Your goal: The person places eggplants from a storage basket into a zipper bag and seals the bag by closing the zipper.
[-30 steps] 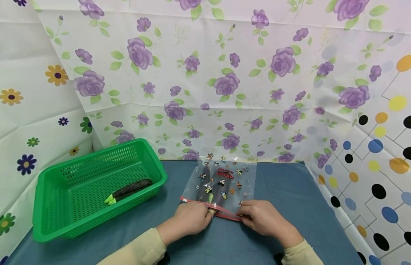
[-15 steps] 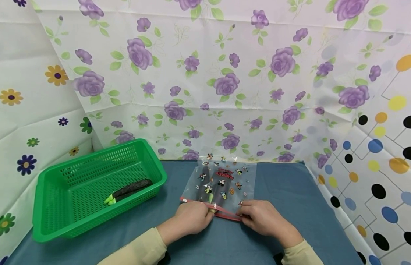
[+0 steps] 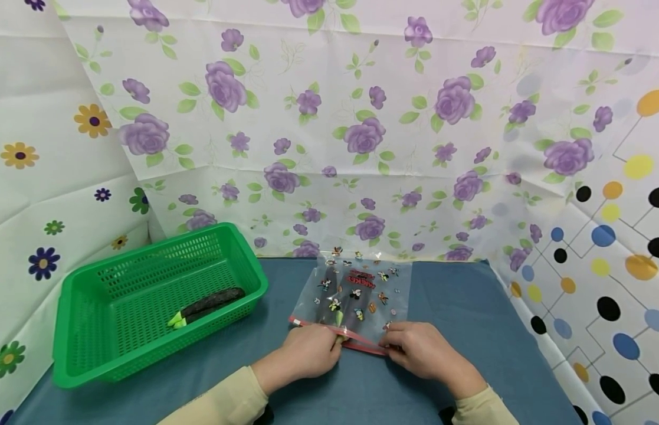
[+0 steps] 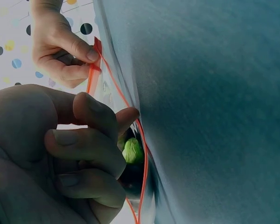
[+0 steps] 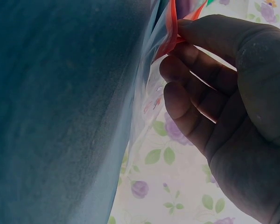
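Observation:
A clear zip bag (image 3: pixel 393 283) with cartoon prints and a red zip edge lies flat, its mouth toward me. Through the plastic show two long dark eggplants (image 3: pixel 329 295). The left wrist view catches a green stem end (image 4: pixel 133 151) between the bag's red lips. At the middle of the mouth, my left hand (image 3: pixel 310 349) holds the edge with curled fingers, one fingertip reaching between the lips. My right hand (image 3: pixel 422 348) pinches the right corner of the red zip edge (image 5: pixel 171 28) between thumb and index finger, its other fingers loosely bent.
To the left stands a green perforated basket (image 3: pixel 148 342) with dark, green-stemmed eggplants (image 3: pixel 209 302) in it. Blue cloth (image 3: pixel 456 295) covers the table. Flowered sheeting (image 3: pixel 318 136) closes off the back, and patterned sheets hang at both sides.
Both hands keep their places at the bag's mouth. Only the left thumb has shifted slightly to the left; bag and basket stay put.

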A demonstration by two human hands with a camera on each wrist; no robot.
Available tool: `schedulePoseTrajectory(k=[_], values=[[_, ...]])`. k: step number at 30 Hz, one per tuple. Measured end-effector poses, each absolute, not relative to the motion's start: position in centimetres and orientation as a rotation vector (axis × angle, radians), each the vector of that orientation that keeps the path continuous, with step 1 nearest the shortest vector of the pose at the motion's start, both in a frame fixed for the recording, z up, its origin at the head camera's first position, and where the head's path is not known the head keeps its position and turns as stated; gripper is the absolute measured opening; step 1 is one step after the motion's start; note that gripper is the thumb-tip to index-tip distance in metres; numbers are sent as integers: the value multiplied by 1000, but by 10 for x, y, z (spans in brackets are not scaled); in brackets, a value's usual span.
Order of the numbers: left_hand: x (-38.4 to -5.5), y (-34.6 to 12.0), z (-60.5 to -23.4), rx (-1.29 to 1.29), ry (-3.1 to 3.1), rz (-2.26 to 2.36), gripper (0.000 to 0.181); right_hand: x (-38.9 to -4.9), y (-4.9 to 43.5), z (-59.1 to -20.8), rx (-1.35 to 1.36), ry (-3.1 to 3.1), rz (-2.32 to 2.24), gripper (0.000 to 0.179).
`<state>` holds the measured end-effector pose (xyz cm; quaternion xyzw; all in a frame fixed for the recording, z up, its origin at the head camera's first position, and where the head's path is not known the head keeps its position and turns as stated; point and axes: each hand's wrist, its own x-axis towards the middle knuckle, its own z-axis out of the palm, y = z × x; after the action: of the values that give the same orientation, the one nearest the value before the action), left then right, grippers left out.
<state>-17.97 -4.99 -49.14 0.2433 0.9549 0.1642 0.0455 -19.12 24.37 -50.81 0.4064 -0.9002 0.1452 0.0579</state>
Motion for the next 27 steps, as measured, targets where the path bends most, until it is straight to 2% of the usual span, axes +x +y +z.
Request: schedulePoseTrajectory(k=[13, 27], values=[[-183, -49, -491, 740, 2911, 445, 45, -191, 244, -508, 1232, -2729, 431, 17], [-186, -52, -493, 703, 3004, 448, 57, -191, 243, -508, 1232, -2718, 430, 17]])
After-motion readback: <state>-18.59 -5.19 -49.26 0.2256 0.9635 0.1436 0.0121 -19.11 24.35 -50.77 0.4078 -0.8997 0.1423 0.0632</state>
